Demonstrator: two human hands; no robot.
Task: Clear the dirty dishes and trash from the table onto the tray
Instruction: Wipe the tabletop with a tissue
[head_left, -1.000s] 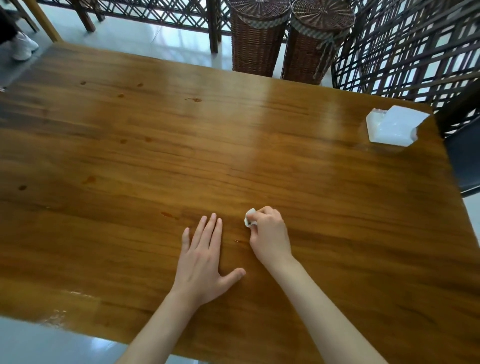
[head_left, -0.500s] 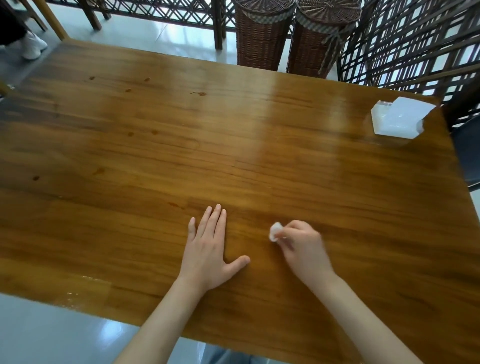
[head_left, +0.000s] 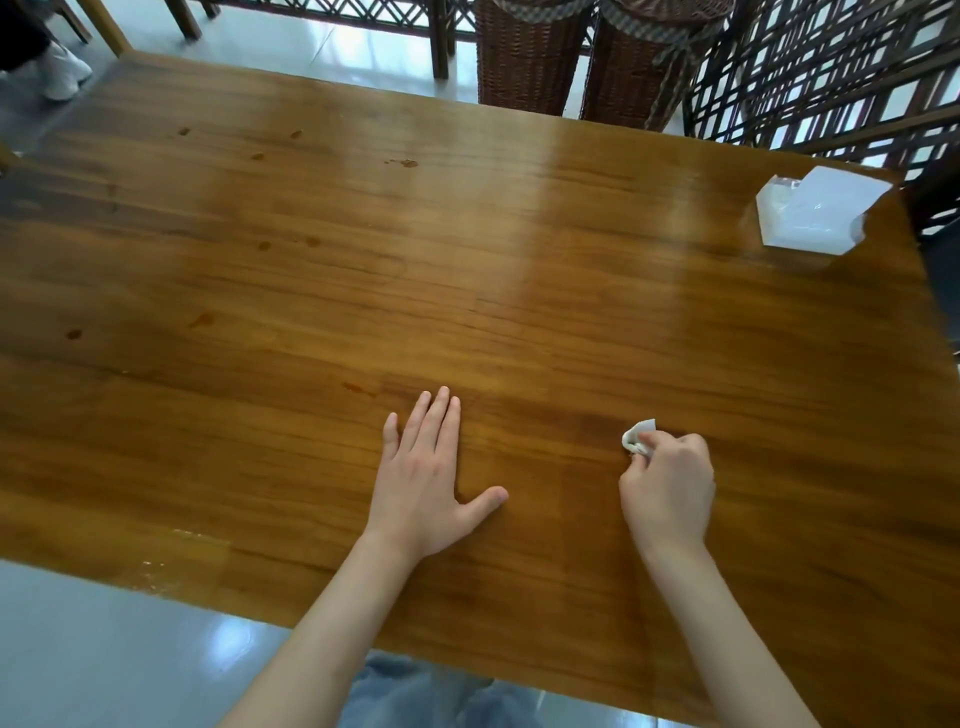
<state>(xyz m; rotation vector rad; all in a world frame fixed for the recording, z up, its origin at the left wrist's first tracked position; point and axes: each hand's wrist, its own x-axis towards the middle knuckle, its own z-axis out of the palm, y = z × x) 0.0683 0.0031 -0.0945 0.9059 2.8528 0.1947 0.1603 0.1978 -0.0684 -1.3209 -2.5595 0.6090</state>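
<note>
Two hands show in my head view, both low over the wooden surface (head_left: 467, 270). My left hand (head_left: 431, 478) lies flat on the wood, fingers straight and together, thumb spread wide. My right hand (head_left: 670, 488) sits just right of it, fingers curled, pinching a small crumpled white tissue (head_left: 638, 437) that pokes out at the fingertips and touches the wood. At the far right corner of the surface, well apart from the tissue, stands a clear box (head_left: 810, 213) with white paper inside; I cannot tell more of its contents. Small reddish-brown stains (head_left: 200, 320) dot the wood far left of the tissue. Beyond the far edge stand two tall wicker baskets (head_left: 524, 57), their tops cut off, so what they hold is hidden. A white shoe (head_left: 62, 73) rests on the floor at the far left.
</note>
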